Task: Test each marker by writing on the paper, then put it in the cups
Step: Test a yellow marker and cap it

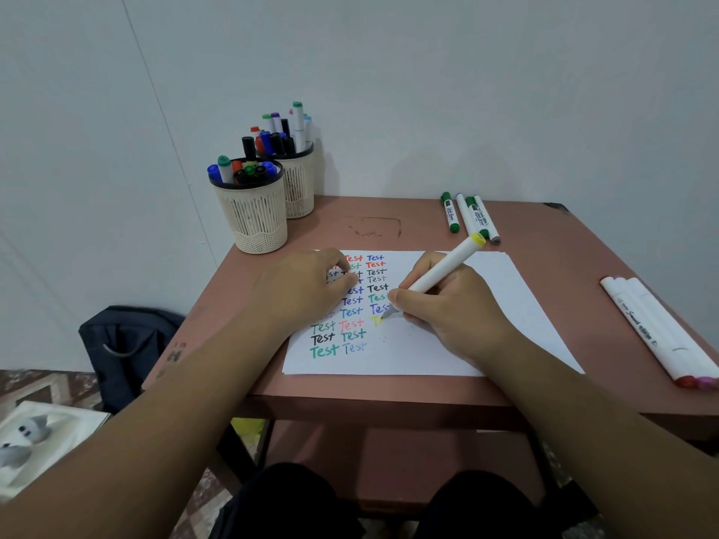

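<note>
Right hand (447, 305) curled round a smooth white marker (439, 276) with a yellow end cap, tip touching the flat white paper (517, 305) beside a yellow stroke just begun. Left hand (307, 289) resting on the paper across from the writing hand, fingers bent over rows of coloured "Test" words; whether anything sits under them, impossible to tell. Beyond the left hand, two round cream mesh cups (253, 219), black-rimmed, packed with markers. Beyond the right hand, four slim green-capped markers (469, 215) lying side by side. Farther out to its right, three thick white markers (657, 332) on the matte pink table (564, 235).
</note>
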Motion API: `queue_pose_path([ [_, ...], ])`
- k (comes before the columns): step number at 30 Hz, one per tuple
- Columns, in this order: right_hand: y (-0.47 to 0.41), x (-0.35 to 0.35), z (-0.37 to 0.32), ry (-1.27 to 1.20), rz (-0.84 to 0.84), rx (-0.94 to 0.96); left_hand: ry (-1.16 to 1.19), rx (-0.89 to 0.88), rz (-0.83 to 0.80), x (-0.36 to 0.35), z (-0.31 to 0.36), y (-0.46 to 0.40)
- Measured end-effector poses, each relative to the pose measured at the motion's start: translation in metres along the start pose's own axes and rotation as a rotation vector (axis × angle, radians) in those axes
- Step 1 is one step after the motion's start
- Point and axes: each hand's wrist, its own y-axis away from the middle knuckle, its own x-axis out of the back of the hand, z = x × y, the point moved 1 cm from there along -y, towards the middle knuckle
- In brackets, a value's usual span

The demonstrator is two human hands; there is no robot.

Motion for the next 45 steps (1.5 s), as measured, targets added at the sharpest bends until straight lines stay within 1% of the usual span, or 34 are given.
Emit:
queue_pose_path([
  [8, 0.0016, 0.0003, -0.0012, 0.006, -0.017, -0.015, 0.003, 0.007, -0.012, 0.0025, 0.0023, 0.001],
  [14, 0.0008, 0.0025, 0.0005, -0.033, 0.052, -0.027, 0.032, 0.004, -0.016, -0.001, 0.0001, 0.0],
  [29, 0.0025, 0.0023, -0.0013, -0.005, 0.019, -0.02, 0.011, 0.004, -0.021, 0.0039, 0.0036, 0.0019],
  [32, 0.003, 0.0028, -0.0008, -0.024, 0.051, -0.015, 0.022, 0.008, -0.022, 0.0037, 0.0039, 0.0021],
  [37, 0.0012, 0.0035, 0.0003, 0.024, 0.113, -0.013, 0.022, 0.007, -0.023, 0.0035, 0.0027, 0.0016],
  [45, 0.0013, 0.0032, -0.0008, 0.051, 0.088, -0.027, 0.007, 0.016, -0.03, 0.0061, 0.0055, 0.003],
])
